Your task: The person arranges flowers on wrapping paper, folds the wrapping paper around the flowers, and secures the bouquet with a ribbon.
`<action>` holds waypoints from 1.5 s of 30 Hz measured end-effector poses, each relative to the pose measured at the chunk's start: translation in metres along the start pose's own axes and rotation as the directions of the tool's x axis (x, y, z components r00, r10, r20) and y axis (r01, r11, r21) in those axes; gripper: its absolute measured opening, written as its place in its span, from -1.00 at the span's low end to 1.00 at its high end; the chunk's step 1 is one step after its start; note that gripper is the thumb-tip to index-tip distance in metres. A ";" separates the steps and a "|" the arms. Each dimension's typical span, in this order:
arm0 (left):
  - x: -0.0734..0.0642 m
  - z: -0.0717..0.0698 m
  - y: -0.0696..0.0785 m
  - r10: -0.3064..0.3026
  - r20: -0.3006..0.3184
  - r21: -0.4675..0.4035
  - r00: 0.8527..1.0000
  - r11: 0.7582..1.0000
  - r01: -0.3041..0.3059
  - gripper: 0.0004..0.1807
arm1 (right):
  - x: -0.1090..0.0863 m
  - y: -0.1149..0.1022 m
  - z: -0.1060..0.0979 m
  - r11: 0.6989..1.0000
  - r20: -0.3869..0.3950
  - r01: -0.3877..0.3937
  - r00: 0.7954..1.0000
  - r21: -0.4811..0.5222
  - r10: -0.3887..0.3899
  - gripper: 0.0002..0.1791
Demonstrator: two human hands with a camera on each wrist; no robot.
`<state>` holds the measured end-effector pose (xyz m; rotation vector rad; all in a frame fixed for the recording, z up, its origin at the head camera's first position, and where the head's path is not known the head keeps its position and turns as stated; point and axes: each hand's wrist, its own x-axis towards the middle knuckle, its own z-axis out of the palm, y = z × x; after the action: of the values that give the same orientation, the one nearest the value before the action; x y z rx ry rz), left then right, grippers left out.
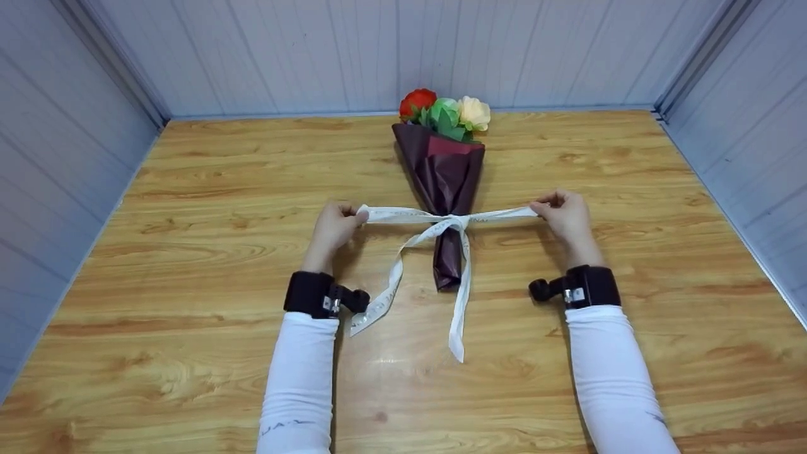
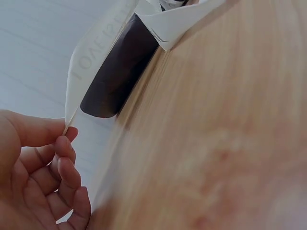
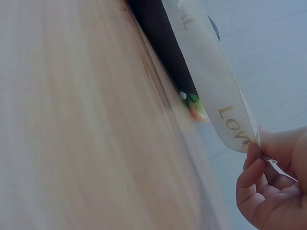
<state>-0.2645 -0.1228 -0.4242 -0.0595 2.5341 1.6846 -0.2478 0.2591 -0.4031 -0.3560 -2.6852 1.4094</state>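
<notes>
A bouquet (image 1: 449, 183) lies on the table, its dark maroon wrapping paper narrowing toward me. Round its narrow part goes a white ribbon (image 1: 397, 215) with printed lettering, knotted in front. My left hand (image 1: 334, 228) pinches the ribbon between thumb and forefinger, left of the bouquet. On the other side my right hand (image 1: 565, 217) pinches it too, beside the word LOVE in the right wrist view. Between the hands the ribbon runs nearly straight across the wrapping. Two loose tails trail toward me from the knot, one bending left, the other (image 1: 462, 315) falling past the wrapped stem end.
Red (image 1: 417, 103), green (image 1: 445, 111) and cream flowers (image 1: 473, 113) top the bouquet near the back wall (image 1: 302, 57). The wood-grain table (image 1: 189, 265) has pale panels on three sides. Black wrist cameras (image 1: 309, 293) are strapped above both hands.
</notes>
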 end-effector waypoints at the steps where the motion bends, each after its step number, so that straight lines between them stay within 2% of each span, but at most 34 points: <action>1: 0.000 0.000 -0.001 -0.015 -0.001 -0.013 1.000 1.000 0.015 -0.80 | 0.000 0.000 0.000 1.000 -0.004 -0.011 1.000 0.017 0.011 -0.67; 7: 0.001 -0.001 -0.003 -0.080 -0.014 -0.060 0.997 0.995 0.079 -0.82 | 0.000 0.003 -0.001 0.994 -0.039 -0.021 0.999 0.110 0.025 -0.62; 14: 0.000 -0.001 -0.005 -0.093 -0.053 -0.104 0.994 0.991 0.087 -0.80 | -0.001 0.005 -0.007 0.994 -0.079 -0.058 0.995 0.095 0.066 -0.71; 19: -0.001 0.001 -0.005 -0.099 -0.073 -0.119 0.992 0.989 0.090 -0.80 | -0.001 0.009 -0.011 0.985 -0.137 -0.103 0.983 0.137 0.122 -0.78; 26: -0.001 0.000 -0.003 -0.116 -0.092 -0.106 0.989 0.989 0.106 -0.79 | 0.000 0.009 -0.012 0.971 -0.227 -0.112 0.961 0.210 0.160 -0.96; 34: -0.002 -0.001 -0.004 -0.118 -0.149 -0.057 0.982 0.992 0.111 -0.79 | 0.001 0.015 -0.010 0.948 -0.274 -0.106 0.942 0.302 0.192 -0.90; 45: -0.002 0.006 0.000 -0.115 -0.147 -0.051 0.982 0.993 0.109 -0.81 | 0.003 0.020 -0.006 0.944 -0.337 -0.082 0.922 0.318 0.193 -0.79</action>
<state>-0.2624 -0.1171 -0.4263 -0.3375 2.5442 1.7520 -0.2465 0.2750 -0.4160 -0.7134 -2.1501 1.5759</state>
